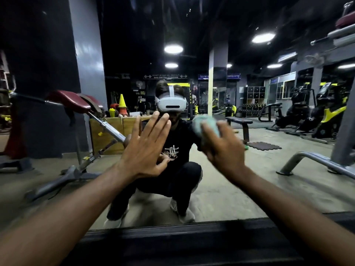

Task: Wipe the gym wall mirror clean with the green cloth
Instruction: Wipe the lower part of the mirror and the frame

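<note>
The left hand (pixel 146 148) is laid flat against the mirror (pixel 240 186), fingers straight and spread, nothing held. The green cloth (pixel 205 124) is gripped by the blurred right hand (pixel 224 150) and pressed there too, just beside the left.

Maroon padded bench (pixel 76 101) left; yellow cone (pixel 122 100) behind; flat bench (pixel 239 121) right.
</note>
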The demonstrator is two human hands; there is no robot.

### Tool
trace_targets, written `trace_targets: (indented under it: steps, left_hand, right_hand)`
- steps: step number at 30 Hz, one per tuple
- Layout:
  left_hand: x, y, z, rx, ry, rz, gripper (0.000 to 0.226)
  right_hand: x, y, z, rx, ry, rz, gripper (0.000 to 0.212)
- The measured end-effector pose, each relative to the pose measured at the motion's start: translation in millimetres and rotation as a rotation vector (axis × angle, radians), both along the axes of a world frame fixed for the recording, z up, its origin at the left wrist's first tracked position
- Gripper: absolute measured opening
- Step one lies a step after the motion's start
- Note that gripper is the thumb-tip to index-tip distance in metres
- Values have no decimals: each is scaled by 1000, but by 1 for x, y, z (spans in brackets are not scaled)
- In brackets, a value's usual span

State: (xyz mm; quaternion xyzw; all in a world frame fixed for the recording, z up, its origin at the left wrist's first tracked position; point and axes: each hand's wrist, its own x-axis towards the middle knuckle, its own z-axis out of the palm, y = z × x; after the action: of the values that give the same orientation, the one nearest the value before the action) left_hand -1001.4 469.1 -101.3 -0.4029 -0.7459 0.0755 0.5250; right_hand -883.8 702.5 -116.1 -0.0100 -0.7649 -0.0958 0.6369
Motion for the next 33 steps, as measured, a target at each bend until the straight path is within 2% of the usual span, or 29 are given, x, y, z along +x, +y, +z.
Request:
trace_targets:
  steps: [2, 4, 8, 11, 13, 16, 19, 21, 23, 25, 27, 29, 31, 33]
  left_hand:
    - [1, 3, -6, 31, -7, -3, 109]
    - [1, 6, -12, 36, -8, -17, 110]
    - [1, 8, -16, 52, -34, -48, 110]
    - [-1, 7, -17, 52, -33, -68, 109]
    - [-3, 6, -20, 54, -26, -85, 108]
    - [-6, 2, -36, 43, -7, -121, 108]
    - [-8, -9, -65, -6, -2, -158, 106]
    - [-11, -14, -80, -27, -9, -160, 105]
    - [-14, -15, -88, -33, -11, -166, 105]
    - [-15, -13, -90, -41, -1, -172, 105]
    - [-18, -11, -94, -36, 16, -178, 103]
    - [-20, -9, -103, -20, 27, -191, 101]
    - [-20, -4, -110, 5, 27, -204, 99]
    - [-19, 1, -113, 33, 0, -222, 97]
  right_hand:
    - [-4, -7, -21, 217, -144, 50, 50]
    - [0, 2, -22, 320, -216, 74, 46]
    - [11, 29, -3, 150, -44, 28, 45]
    - [0, 18, -25, 101, 27, 68, 50]
    - [-10, 3, -60, 218, -129, 150, 50]
    - [-8, -1, -89, 407, -307, 162, 36]
    - [4, 8, -68, 265, -126, 142, 34]
    - [3, 4, -69, 56, 2, 84, 40]
    - [-1, -14, -95, -140, 13, 106, 48]
    - [-5, -31, -134, -93, -169, 194, 40]
    - [4, -34, -158, 139, -364, 158, 40]
    - [18, -20, -155, 162, -390, 108, 36]
    - [25, -11, -150, -28, -281, 15, 31]
    - [23, -24, -156, -376, -196, -56, 40]
